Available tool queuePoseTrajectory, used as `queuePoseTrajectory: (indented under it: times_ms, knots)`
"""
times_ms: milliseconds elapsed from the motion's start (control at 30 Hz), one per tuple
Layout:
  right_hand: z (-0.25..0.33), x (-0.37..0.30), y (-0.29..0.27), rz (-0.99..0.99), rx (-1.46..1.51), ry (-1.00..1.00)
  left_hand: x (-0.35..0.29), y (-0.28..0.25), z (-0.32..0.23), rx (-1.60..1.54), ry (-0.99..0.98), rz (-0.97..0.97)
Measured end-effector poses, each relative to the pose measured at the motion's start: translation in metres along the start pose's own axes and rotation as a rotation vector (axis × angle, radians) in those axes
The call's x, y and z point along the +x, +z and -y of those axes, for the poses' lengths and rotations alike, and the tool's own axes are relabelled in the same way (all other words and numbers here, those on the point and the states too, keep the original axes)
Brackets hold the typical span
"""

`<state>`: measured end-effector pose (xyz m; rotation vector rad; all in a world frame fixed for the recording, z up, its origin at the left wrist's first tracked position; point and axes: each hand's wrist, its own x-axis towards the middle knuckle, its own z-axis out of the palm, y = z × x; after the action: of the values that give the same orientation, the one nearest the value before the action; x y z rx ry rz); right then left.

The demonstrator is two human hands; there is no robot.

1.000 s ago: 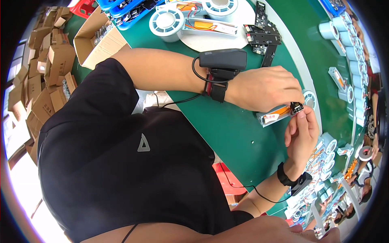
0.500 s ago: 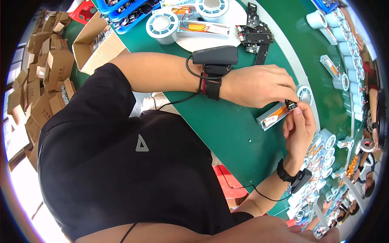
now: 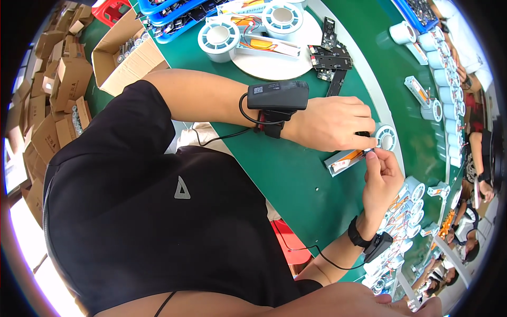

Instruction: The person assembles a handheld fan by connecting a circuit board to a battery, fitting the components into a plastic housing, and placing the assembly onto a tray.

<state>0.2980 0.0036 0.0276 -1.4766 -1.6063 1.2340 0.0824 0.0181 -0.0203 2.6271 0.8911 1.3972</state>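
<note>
My left hand, back upward, pinches a small black circuit board that my fingers mostly cover. My right hand closes thumb and fingertips on the lower end of this board; whether a wire plug is there too I cannot make out. Below both hands a pale blue housing lies on the green table, with an orange-and-white wrapped battery in its trough. Its round, spoked end shows just right of my fingers.
Several black circuit boards lie by a white round plate bearing similar housings. Blue trays stand at the upper left. Finished-looking housings crowd the lower right. A cable runs from my right wrist. Other people sit across.
Both hands and the board have shifted slightly left and down in the picture, as has the housing. Less of the board shows between my fingers.
</note>
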Motion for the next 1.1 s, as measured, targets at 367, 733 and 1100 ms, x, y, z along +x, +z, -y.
queuePoseTrajectory:
  times_ms: [367,733,1100]
  knots:
    - [0.023,-0.005,-0.002,0.019,-0.05,-0.041,-0.003,-0.015,-0.005,-0.484,-0.393,0.097]
    - [-0.014,-0.004,-0.008,-0.104,-0.466,-0.41,0.003,0.004,-0.026,-0.86,-0.742,0.169]
    - [0.006,-0.028,0.014,-0.242,-0.954,-0.544,0.004,-0.002,-0.04,-1.085,-1.066,0.235]
